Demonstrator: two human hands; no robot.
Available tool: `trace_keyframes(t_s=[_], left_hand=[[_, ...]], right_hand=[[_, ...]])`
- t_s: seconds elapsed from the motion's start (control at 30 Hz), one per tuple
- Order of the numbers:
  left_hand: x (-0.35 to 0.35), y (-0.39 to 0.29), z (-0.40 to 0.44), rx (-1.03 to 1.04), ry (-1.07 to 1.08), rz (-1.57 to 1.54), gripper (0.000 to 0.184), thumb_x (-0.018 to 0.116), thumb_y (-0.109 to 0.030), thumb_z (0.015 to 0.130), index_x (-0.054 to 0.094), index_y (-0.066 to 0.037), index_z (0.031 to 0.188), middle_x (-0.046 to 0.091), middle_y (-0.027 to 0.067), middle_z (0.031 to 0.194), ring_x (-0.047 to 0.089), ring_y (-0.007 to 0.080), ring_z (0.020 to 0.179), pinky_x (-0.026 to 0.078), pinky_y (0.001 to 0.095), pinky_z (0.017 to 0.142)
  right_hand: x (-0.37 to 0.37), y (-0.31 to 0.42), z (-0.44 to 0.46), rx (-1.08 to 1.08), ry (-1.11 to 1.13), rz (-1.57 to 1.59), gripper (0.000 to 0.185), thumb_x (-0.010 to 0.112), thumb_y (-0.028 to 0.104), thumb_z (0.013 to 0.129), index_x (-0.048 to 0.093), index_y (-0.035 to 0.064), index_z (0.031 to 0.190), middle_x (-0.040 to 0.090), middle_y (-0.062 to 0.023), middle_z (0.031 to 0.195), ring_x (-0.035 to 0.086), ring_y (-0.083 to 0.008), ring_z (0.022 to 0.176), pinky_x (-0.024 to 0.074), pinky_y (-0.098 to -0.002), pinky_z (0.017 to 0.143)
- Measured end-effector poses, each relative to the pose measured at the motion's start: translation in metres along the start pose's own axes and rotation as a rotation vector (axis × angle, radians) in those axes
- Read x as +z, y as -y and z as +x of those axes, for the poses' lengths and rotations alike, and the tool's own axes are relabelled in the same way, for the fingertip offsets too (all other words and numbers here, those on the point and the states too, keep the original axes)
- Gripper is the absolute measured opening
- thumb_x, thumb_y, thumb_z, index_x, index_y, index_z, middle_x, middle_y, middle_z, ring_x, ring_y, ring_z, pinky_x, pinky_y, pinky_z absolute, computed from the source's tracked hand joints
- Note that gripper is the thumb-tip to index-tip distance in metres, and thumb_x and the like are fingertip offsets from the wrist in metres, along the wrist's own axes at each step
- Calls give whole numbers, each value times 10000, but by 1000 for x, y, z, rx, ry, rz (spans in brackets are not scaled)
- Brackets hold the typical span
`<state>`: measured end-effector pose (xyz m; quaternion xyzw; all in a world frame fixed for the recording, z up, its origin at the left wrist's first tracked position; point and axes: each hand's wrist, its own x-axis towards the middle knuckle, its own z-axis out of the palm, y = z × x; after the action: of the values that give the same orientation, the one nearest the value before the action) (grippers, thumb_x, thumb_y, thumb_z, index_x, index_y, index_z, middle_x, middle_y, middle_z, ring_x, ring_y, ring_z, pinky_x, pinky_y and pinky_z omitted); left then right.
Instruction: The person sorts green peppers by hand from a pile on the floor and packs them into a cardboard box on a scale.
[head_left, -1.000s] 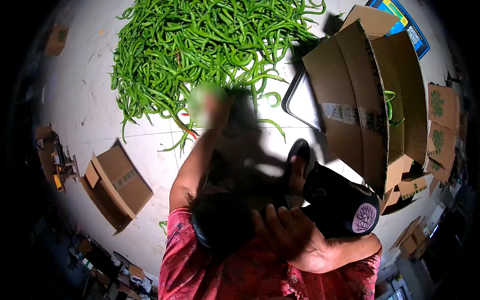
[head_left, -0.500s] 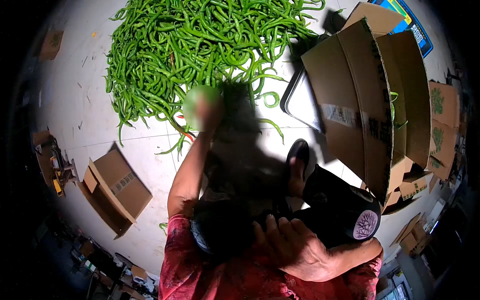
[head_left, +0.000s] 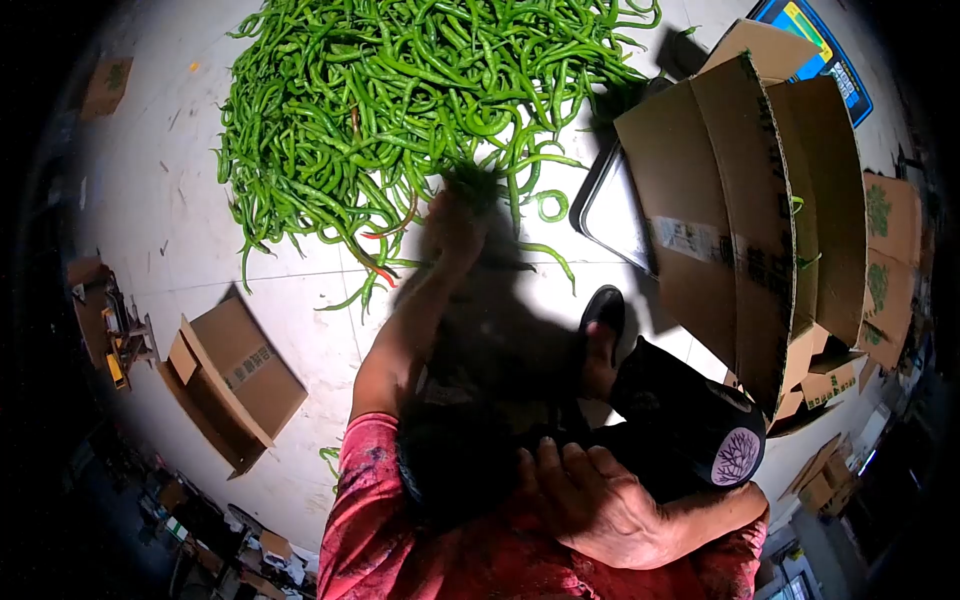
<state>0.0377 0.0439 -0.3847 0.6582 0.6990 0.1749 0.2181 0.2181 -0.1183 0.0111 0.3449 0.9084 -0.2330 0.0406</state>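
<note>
A large heap of green chili peppers (head_left: 350, 120) lies on the pale floor, with a few red ones at its near edge. My left hand (head_left: 456, 225) is at that near edge, low over the peppers and in deep shadow; its fingers are too dark to make out, and so is anything in them. Just left of it lies a reddish pepper (head_left: 385, 274). Resting across my dark-clothed lap, my right hand (head_left: 600, 505) is palm down with its fingers apart and holds nothing. A curled green pepper (head_left: 553, 206) lies right of my left hand.
A tall open carton (head_left: 700, 230) with a few peppers inside stands at the right, on or beside a metal tray-like platform (head_left: 615, 205). Behind it is a blue-edged display (head_left: 835, 70). A smaller open carton (head_left: 240, 370) sits at the left. My shoe (head_left: 603, 308) is near the platform.
My left hand has shifted right along the near edge of the heap and is now in shadow. My right hand stays on my lap. The view has moved slightly.
</note>
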Motion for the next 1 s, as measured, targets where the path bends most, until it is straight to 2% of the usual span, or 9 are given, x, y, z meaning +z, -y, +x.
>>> trace_keyframes(t_s=[0.23,0.33,0.43,0.53,0.67,0.73,0.83,0.93,1.0], left_hand=[[7,-8,-19,55,-59,209,853,775,-339,692,374,38,1343,560,239,1136,518,442,1060,421,524,896],[21,16,5,118,-77,-27,786,762,-339,715,412,2,1332,581,233,1121,542,423,1049,438,497,888],[-1,7,18,7,79,20,515,726,-331,744,553,-14,1112,632,219,930,604,407,882,478,501,734],[-16,14,10,-20,46,-209,426,698,-280,761,546,-29,1070,640,221,942,596,422,925,482,500,752],[-26,22,9,-61,88,-410,421,678,-212,766,537,-16,1110,647,185,943,620,347,879,493,417,782],[-77,-20,4,-59,47,-665,443,679,-178,764,529,-13,1147,643,160,959,621,288,847,493,372,788],[-105,-9,5,-285,241,-676,498,662,-116,782,500,-14,1242,614,115,1011,591,217,828,481,338,783],[-178,-65,-1,-194,77,-733,649,670,-136,779,419,8,1361,603,129,1095,609,236,851,508,348,764],[-216,-81,-1,-309,159,-1025,795,664,-105,780,243,2,1446,597,116,996,597,177,723,552,308,624]], right_hand=[[-6,-4,1,-74,30,-96,492,507,283,760,613,0,1149,644,-178,1022,600,-248,842,436,-318,740],[-5,-5,1,-86,60,-100,488,504,285,761,618,5,1144,642,-180,1026,599,-256,843,438,-324,741],[-3,-2,0,-25,43,-65,430,536,206,765,627,17,1141,637,-155,1042,607,-229,865,461,-296,734],[-3,-1,0,14,10,-16,408,554,167,774,626,25,1150,634,-147,1047,612,-218,874,480,-284,729],[-3,2,-2,14,-40,6,408,554,176,794,615,29,1170,633,-161,1048,615,-225,878,488,-289,722],[-5,1,-1,0,-66,-38,398,558,189,800,617,29,1160,633,-164,1027,614,-225,856,486,-289,705],[2,7,0,43,-163,-47,379,559,210,807,619,25,1132,631,-163,987,612,-226,818,487,-312,691],[5,9,2,36,-212,-66,397,524,223,809,588,-28,1109,623,-194,931,600,-249,789,479,-341,658],[-1,8,6,32,-220,-5,399,518,215,804,573,-56,1092,613,-201,886,591,-258,763,473,-352,635]])
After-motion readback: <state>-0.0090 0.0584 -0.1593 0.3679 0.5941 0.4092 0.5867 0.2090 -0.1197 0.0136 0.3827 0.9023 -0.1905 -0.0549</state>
